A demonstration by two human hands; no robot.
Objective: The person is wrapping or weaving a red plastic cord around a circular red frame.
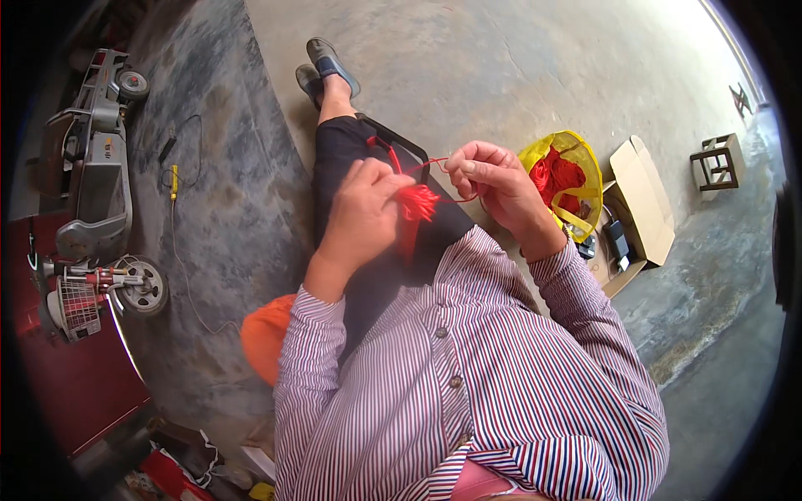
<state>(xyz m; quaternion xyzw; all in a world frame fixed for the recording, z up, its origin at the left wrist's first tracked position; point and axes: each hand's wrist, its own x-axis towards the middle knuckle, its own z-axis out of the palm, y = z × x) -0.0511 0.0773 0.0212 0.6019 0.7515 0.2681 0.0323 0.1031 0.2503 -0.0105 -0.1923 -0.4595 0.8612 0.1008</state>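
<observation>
Above my lap, my left hand (365, 204) is closed around a bunch of red cord (417, 203), whose looped ends fan out past the fingers to the right. My right hand (494, 179) pinches a thin red strand (456, 200) between thumb and fingers, a little to the right of the bunch. The strand runs across the gap between both hands. More red material hangs below the bunch over my dark trousers (342, 159), and a red strip (386, 149) shows just beyond my left hand.
On the right stand a yellow bag (589, 154) of red cord and an open cardboard box (647, 196) holding dark devices. A small wooden stool (717, 162) is farther right. At left are an electric scooter (96, 167) and a cable with a yellow connector (174, 182). Something orange (266, 338) sits beside me.
</observation>
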